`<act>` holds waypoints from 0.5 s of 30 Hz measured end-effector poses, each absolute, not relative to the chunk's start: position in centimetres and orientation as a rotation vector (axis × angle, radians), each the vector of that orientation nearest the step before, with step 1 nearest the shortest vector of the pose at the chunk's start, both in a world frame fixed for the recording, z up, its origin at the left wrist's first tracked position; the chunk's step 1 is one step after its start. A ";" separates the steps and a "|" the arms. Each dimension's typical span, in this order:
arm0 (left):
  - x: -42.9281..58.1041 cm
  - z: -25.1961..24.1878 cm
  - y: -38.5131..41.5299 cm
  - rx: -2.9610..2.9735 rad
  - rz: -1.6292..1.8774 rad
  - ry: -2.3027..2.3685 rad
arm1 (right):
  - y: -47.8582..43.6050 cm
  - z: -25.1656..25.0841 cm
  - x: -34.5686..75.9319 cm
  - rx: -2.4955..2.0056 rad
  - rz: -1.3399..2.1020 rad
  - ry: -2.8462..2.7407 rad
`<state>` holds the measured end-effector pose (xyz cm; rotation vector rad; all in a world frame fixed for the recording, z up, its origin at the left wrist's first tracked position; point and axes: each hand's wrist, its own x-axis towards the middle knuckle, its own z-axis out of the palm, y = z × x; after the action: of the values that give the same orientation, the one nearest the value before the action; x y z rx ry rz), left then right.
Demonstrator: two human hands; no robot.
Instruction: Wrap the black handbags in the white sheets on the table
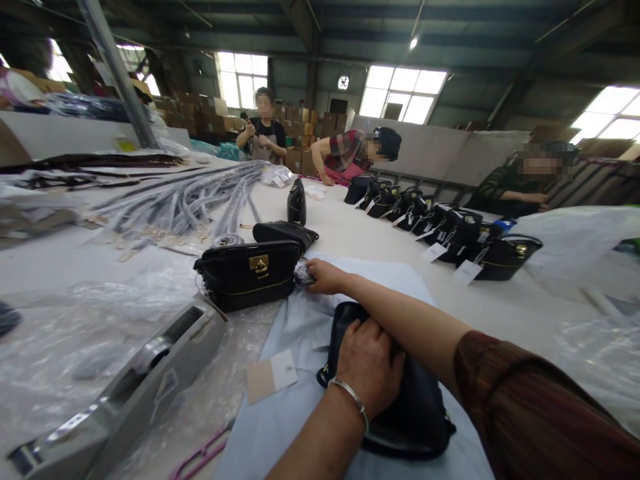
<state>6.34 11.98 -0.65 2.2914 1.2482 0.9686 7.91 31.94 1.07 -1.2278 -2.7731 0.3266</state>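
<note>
My left hand (370, 363), with a metal bracelet on the wrist, presses down on a black handbag (410, 413), its fingers curled over the bag's top edge. The bag lies on a pale blue sheet (295, 327). My right hand (324, 275) reaches across to the far left. Its fingers are closed on a small grey crumpled thing (303, 273) beside a second black handbag with a gold clasp (250, 272). What that thing is I cannot make out. A paper tag (273, 377) lies on the sheet near my left wrist.
A grey tape dispenser (125, 380) sits on clear plastic at the near left, with pink handles (200, 457) beside it. Grey straps (190, 200) are spread at the far left. A row of tagged black bags (440, 230) lines the right side. Three people work at the far edge.
</note>
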 end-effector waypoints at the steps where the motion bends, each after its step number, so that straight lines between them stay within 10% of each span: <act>1: 6.4 -0.8 11.9 2.287 0.973 1.250 | 32.2 1.7 8.7 -1.141 0.406 -2.750; 15: 6.5 -1.3 11.8 2.301 0.954 1.262 | 37.1 4.1 12.2 -1.467 0.398 -1.902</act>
<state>6.52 11.83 -1.28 2.3010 1.2623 0.9536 12.22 37.13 4.07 -1.4667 -1.9023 0.3983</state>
